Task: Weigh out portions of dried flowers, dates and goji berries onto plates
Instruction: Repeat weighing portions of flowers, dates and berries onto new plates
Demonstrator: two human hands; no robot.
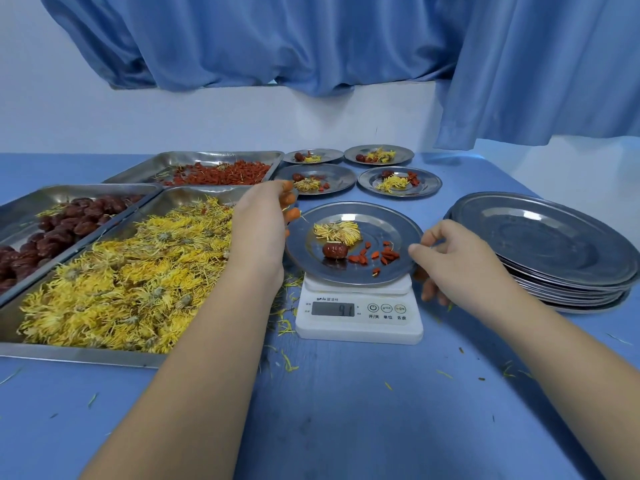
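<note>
At far left the tray of dried dates (69,190) holds wrinkled, glossy dark-red fruit; beside it the tray of dried chrysanthemums (69,353) carries a light, stringy yellow heap that sheds petals easily; behind them the tray of goji berries (156,168) holds small, shrivelled red fruit. The left hand (259,230) curls its fingers round the left rim of the portion plate (391,226), a shallow, slick steel dish sitting on the kitchen scale (360,323) (its digits are too blurred to read surely) with one flower, one date and a scatter of berries; the right hand (457,261) pinches the opposite rim between thumb and fingers. The portion looks complete, so the step is probably lifting it off; keep the plate level and raise both sides together, since the rounded date may roll and berries slide on smooth metal; the stack of empty plates (540,244) waits at right.
</note>
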